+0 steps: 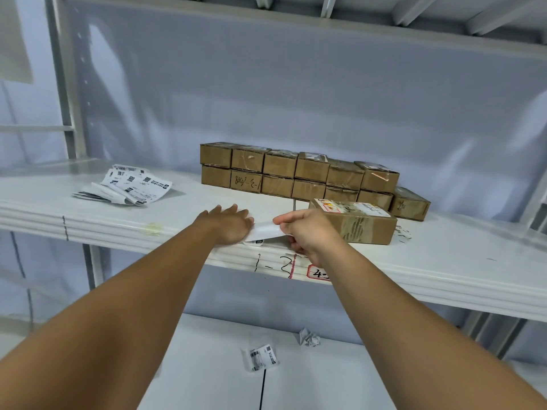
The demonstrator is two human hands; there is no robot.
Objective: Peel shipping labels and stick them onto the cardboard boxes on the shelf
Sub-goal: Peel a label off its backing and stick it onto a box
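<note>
My left hand (229, 223) lies flat with straight fingers on the white shelf (103, 220), pressing down one end of a white label sheet (263, 232). My right hand (307, 232) pinches the other end of that sheet and lifts it off the shelf edge. Just right of my right hand stands a cardboard box (364, 224) with a label on its top. Behind it, a two-high row of small cardboard boxes (296, 174) lines the back of the shelf.
A loose pile of printed shipping labels (127, 186) lies at the shelf's left. A lone box (410, 204) sits at the row's right end. Below, a crumpled paper ball (309, 338) and a discarded label (262, 356) lie on the lower surface.
</note>
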